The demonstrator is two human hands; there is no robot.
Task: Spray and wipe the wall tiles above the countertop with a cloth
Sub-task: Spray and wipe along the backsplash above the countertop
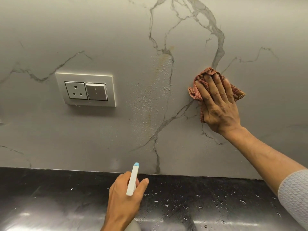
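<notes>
Right, status: right hand [218,105] is flat, fingers spread, pressing a reddish cloth [196,90] against the marble-look wall tiles [116,39], well right of the wet patch. Left hand [123,199] is wrapped around the neck of a white spray bottle [132,180], blue-tipped nozzle aimed up at the wall, held low above the black bench [50,189]. Bottle body is mostly out of view below the frame.

Spray droplets [146,100] sit in a vertical band at centre, over a faint yellowish stain [164,59] running along a grey vein. That band looks unwiped, so I'd judge the wipe is partway at best.

Risks:
- A socket and switch plate [85,90] sits just left of the wet band. Another spray aimed left, or a wet cloth dragged across it, puts liquid into the socket holes.
- Droplets will likely run down to the wall/bench seam if left, streaking the lower tile.
- Bench already has water beads [175,202] on it; setting the bottle there could let it slide.
- The cloth is bunched under the palm, so contact is probably uneven and the stain may smear rather than lift.
- The stain sits high; one pass may miss its top edge.
</notes>
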